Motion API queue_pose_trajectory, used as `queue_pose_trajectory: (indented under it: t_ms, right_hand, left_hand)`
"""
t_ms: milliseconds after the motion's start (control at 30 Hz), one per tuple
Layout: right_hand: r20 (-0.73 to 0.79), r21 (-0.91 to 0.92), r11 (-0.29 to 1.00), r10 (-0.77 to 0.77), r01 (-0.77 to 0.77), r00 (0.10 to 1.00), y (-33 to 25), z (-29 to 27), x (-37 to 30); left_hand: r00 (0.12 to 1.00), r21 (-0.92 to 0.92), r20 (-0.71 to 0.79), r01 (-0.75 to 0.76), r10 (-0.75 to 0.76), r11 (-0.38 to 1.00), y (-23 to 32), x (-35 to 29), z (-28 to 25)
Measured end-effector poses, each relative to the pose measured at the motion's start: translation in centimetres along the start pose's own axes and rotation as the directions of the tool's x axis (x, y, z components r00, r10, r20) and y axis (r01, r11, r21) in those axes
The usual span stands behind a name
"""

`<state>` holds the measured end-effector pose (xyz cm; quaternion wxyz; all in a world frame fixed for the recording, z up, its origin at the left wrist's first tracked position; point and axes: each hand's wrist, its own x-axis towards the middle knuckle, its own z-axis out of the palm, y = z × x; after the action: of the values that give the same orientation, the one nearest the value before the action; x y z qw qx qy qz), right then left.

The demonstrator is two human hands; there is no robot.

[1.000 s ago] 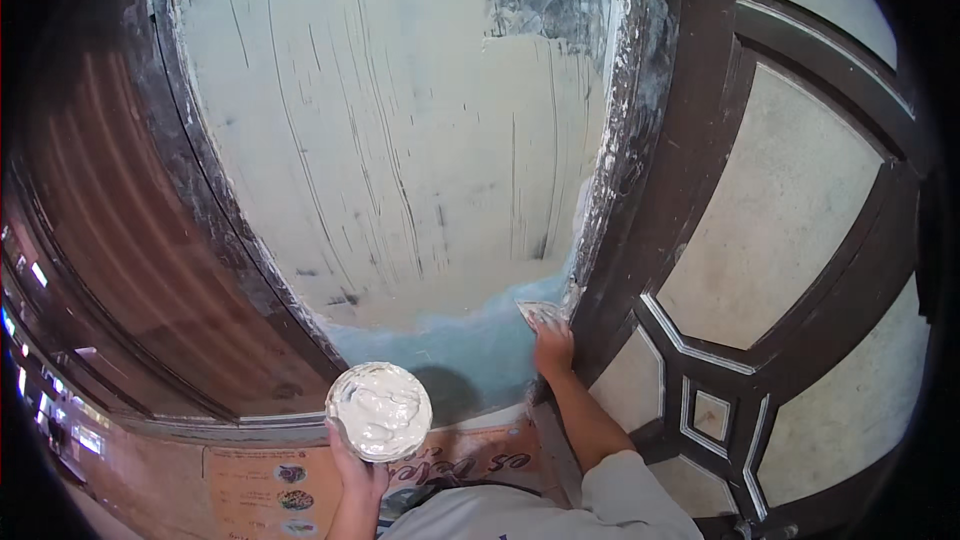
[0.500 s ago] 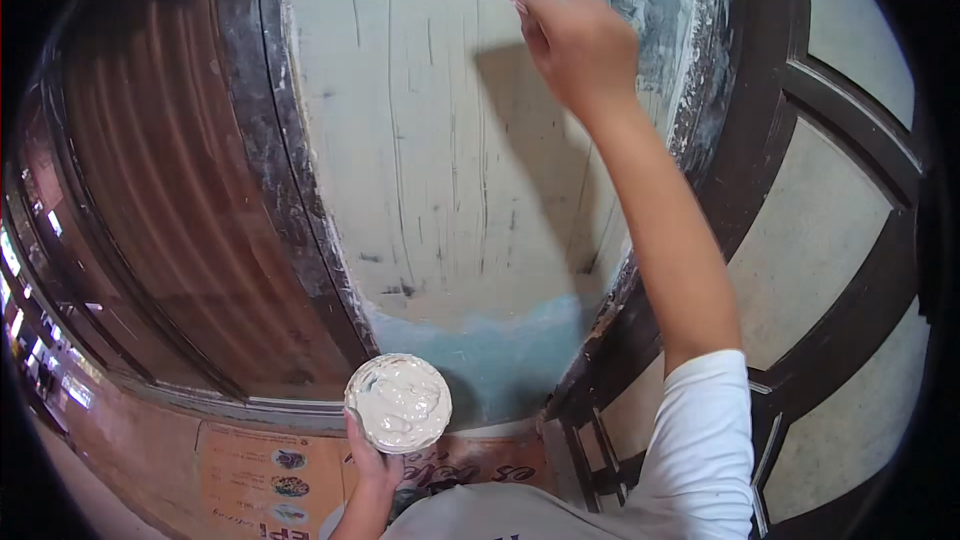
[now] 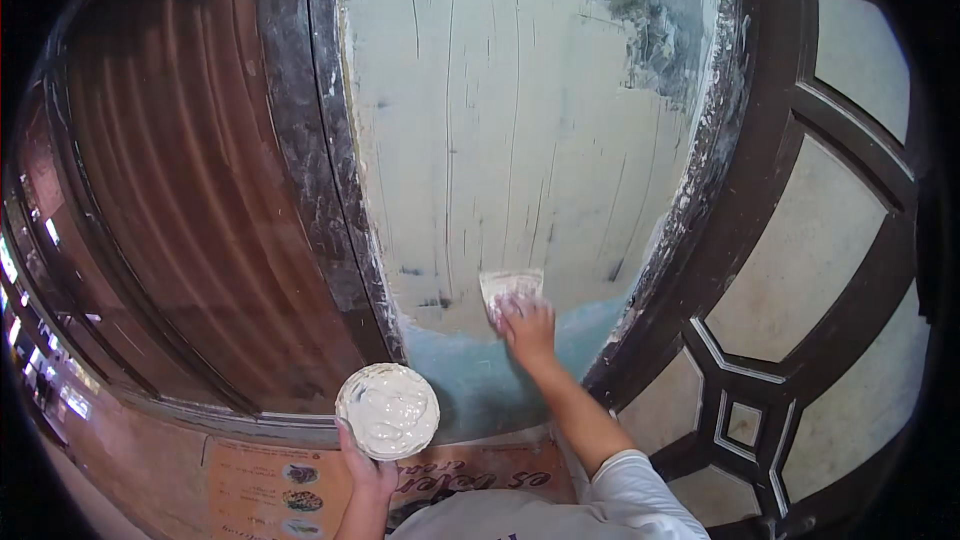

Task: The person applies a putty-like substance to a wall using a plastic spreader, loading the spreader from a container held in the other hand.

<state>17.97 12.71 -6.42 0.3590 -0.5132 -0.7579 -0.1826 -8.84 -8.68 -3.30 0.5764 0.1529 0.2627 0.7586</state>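
My left hand [image 3: 366, 468] holds up a round tub of creamy off-white putty [image 3: 388, 412] from below and from its left side. Low on the wall, my right hand [image 3: 524, 328] grips a flat putty scraper [image 3: 510, 287], its blade laid against the surface. The wall panel [image 3: 500, 140] carries a thin pale coat with several dark vertical streaks. A blue-green band [image 3: 470, 365] shows along the panel's bottom, and grey patches [image 3: 660, 30] show at its upper right. My right fingers spread over the back of the scraper.
To the left stands a dark-framed window [image 3: 170, 190] with a brown curtain behind it. A dark wooden door with pale panels [image 3: 795, 240] is on the right. Below me an orange printed banner [image 3: 260, 485] lies over the floor.
My right hand has come down from the top of the panel to its lower part with the scraper. The view has shifted slightly. My left hand still holds the tub.
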Motion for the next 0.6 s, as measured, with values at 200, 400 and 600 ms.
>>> queue_pose_trajectory:
  t_ms: [200, 400, 600]
  right_hand:
    - [0.146, 0.194, 0.981, -0.044, 0.015, 0.988, -1.8, -2.1, -2.6]
    - [-0.446, -0.069, 0.932, -0.348, 0.355, 0.825, -5.0, -16.9, 20.9]
    - [-0.435, -0.236, 0.917, -0.396, 0.322, 0.809, -7.2, -21.3, 34.4]
  left_hand:
    - [0.999, 0.004, 0.02, 0.032, -0.032, 0.999, 1.0, 0.5, -1.5]
    - [0.998, -0.026, 0.018, 0.06, -0.059, 0.998, 1.7, 0.7, -1.9]
    - [0.999, -0.021, 0.032, 0.035, -0.035, 0.999, 2.5, 1.1, -2.6]
